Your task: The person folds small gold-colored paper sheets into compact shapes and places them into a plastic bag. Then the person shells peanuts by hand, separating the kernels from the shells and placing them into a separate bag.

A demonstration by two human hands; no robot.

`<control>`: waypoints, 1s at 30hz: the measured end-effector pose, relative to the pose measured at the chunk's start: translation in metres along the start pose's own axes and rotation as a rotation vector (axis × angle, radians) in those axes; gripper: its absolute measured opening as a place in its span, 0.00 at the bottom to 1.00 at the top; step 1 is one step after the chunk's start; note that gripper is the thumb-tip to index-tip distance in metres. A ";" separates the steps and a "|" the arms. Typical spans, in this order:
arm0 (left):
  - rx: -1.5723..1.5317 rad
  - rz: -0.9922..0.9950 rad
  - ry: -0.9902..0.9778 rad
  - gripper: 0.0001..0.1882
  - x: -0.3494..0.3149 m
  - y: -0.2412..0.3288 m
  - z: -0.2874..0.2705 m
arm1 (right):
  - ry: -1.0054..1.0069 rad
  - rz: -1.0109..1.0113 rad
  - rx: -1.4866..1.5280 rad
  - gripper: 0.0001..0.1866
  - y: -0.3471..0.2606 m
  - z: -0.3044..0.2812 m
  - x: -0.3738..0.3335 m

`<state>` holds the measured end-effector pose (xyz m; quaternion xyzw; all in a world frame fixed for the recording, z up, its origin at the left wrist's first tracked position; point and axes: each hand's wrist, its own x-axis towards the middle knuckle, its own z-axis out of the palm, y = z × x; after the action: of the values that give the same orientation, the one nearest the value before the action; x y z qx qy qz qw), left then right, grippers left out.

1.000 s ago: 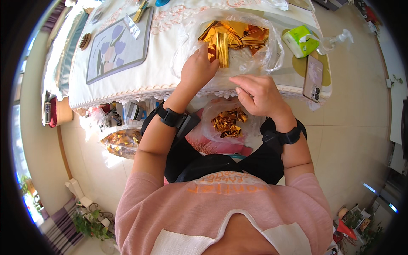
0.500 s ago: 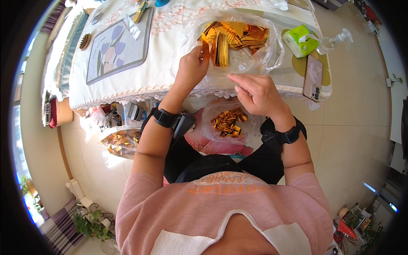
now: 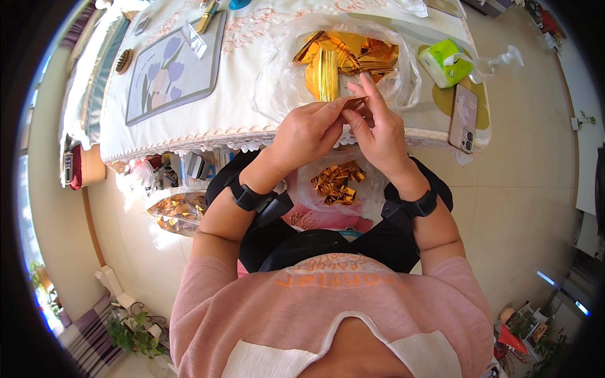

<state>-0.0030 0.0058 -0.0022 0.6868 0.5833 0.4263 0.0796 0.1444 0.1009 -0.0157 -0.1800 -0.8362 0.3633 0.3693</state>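
Left hand [image 3: 309,132] is closing thumb and fingers on a small foil sheet [image 3: 355,103], pinching it with no visible gap. Right hand [image 3: 381,135] is meeting it from the other side, index and middle fingers pointing up and away, thumb bending in near the left fingertips; foil's far end is lying at its fingers, but can't tell whether it is gripping too. Sheet is hovering between the two hands, over the table's near edge, just in front of the top bag [image 3: 270,94].

Top bag is lying open on the table [image 3: 246,88], clear plastic. Inside, a stack [image 3: 328,79] of gold foil is standing nearest the hands; a looser pile [image 3: 372,53] is spreading behind it. Lower bag [image 3: 376,183] is sitting open between the knees, holding crumpled-looking gold bits [image 3: 340,183].

Right of top bag: green tissue pack [image 3: 444,66] and clear bottle [image 3: 498,62] are sitting side by side, phone [image 3: 464,116] is lying near the table corner. Left: grey mat [image 3: 142,107] is lying flat, brush [image 3: 123,61] is resting just beside it. Black bands [image 3: 422,205] are circling both wrists. Floor bag [image 3: 176,213], left of the legs, is showing more gold pieces.
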 end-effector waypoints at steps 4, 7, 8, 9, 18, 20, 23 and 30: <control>-0.069 0.041 -0.008 0.24 0.000 -0.003 -0.005 | -0.027 0.046 0.110 0.41 -0.003 0.000 -0.002; -0.075 0.039 -0.037 0.26 -0.001 -0.005 -0.006 | -0.015 0.028 0.101 0.42 -0.005 0.002 -0.001; -0.068 0.048 -0.040 0.27 -0.001 -0.006 -0.006 | -0.018 0.029 0.097 0.42 -0.006 0.001 -0.001; -0.065 0.059 -0.047 0.27 -0.001 -0.006 -0.006 | -0.021 0.030 0.093 0.42 -0.007 0.001 -0.001; -0.280 -0.009 -0.080 0.24 0.000 -0.006 -0.011 | -0.065 0.025 0.139 0.40 -0.009 -0.005 0.001; -0.280 0.026 -0.088 0.23 0.000 -0.008 -0.012 | -0.061 0.018 0.130 0.39 -0.008 -0.006 0.000; -0.285 0.033 -0.129 0.22 -0.002 -0.013 -0.015 | -0.057 0.013 0.143 0.38 -0.008 -0.006 0.000; -0.320 0.002 -0.184 0.23 -0.004 -0.016 -0.016 | -0.067 0.018 0.161 0.38 -0.008 -0.007 0.000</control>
<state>-0.0256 0.0016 -0.0042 0.7020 0.4977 0.4491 0.2403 0.1497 0.0988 -0.0063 -0.1450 -0.8146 0.4383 0.3511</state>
